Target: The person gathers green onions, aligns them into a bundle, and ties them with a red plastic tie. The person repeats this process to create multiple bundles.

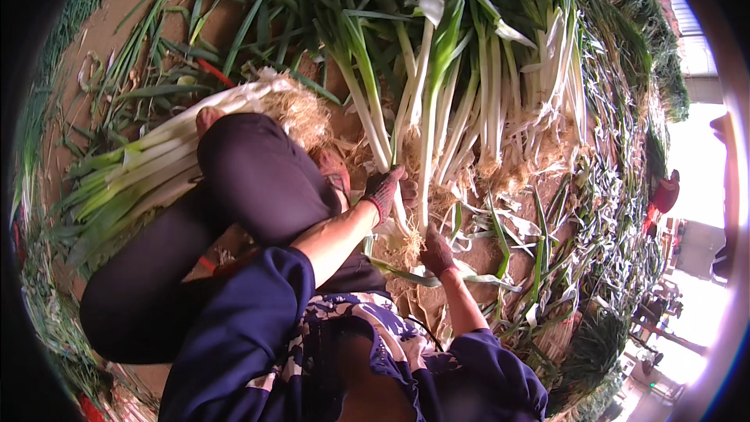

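My left hand (385, 190), in a dark reddish knit glove, is closed around the white lower stalks of long green onions (370, 111), whose leaves point away from me. The root ends hang below that hand. My right hand (437, 251), gloved too, grips the root end of another long green onion (431, 146), which lies upward past the first ones. Just beyond both hands, several loose stalks (491, 94) rest side by side with their roots towards me. On the left, beside my bent knee, lies a thick bundle of long green onions (176, 140) with its roots together.
Cut leaves and peeled skins (615, 234) litter the brown ground on the right. More green onions are heaped along the far right edge (644, 29). A red strip (215, 72) lies near the left bundle's roots. A red object (665, 192) stands at the far right.
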Motion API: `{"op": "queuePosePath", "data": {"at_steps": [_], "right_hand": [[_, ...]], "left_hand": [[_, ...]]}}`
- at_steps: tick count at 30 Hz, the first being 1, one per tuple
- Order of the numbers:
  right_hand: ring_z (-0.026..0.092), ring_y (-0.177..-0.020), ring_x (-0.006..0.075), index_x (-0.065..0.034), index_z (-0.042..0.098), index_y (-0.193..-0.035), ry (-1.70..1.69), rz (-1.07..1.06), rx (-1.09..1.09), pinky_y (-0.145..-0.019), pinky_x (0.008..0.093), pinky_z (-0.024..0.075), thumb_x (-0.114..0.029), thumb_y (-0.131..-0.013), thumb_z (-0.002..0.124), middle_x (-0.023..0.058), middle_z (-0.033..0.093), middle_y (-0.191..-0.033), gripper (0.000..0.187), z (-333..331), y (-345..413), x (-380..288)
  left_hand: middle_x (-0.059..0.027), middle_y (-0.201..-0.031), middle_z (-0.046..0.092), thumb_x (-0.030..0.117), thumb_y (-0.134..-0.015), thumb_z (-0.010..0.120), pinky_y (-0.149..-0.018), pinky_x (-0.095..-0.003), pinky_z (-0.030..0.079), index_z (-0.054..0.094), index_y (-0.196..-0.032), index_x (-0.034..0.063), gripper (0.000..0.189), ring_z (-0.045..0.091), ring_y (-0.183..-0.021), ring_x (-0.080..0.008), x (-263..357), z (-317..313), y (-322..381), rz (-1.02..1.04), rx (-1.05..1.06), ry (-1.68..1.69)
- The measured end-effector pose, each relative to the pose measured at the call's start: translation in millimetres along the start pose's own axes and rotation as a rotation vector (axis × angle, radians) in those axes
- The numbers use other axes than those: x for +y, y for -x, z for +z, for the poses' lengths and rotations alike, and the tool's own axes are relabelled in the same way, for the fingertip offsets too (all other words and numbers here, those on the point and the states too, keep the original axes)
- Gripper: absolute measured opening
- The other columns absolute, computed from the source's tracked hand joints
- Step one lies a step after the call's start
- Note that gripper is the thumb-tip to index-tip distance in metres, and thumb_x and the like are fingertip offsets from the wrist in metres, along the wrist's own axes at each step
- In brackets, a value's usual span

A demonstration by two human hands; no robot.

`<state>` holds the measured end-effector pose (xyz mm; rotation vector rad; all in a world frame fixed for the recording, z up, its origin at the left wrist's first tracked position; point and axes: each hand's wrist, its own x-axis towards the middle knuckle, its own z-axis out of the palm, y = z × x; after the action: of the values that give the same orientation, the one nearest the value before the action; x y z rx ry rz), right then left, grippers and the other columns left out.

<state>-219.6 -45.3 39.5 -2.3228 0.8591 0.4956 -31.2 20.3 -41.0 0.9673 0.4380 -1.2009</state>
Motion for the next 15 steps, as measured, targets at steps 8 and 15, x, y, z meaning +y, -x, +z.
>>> {"op": "queuePosePath", "data": {"at_steps": [8,15], "right_hand": [[0.050,-0.063,0.0102,-0.0043,0.059,-0.110,-0.463,-0.030,0.287,-0.056,0.0293,0.0435,-0.021,-0.091,0.058,0.0014,0.058,-0.074,0.026,-66,15,-82],[0.065,-0.085,0.0180,0.0012,0.059,-0.117,-1.431,0.236,-0.071,-0.076,0.0302,0.0526,-0.026,-0.092,0.060,0.0079,0.067,-0.099,0.037,-18,26,-57]], "left_hand": [[-0.0113,-0.091,0.067,0.042,-0.087,0.065,-0.073,-0.0352,0.053,0.063,-0.101,0.0042,0.041,0.065,-0.079,-0.0222,22,21,72,-0.015,-0.096,-0.057],[-0.0085,-0.104,0.066,0.040,-0.080,0.074,-0.083,-0.0313,0.046,0.066,-0.111,0.0020,0.050,0.058,-0.094,-0.0176,8,18,86,0.061,-0.191,-0.296]]}}
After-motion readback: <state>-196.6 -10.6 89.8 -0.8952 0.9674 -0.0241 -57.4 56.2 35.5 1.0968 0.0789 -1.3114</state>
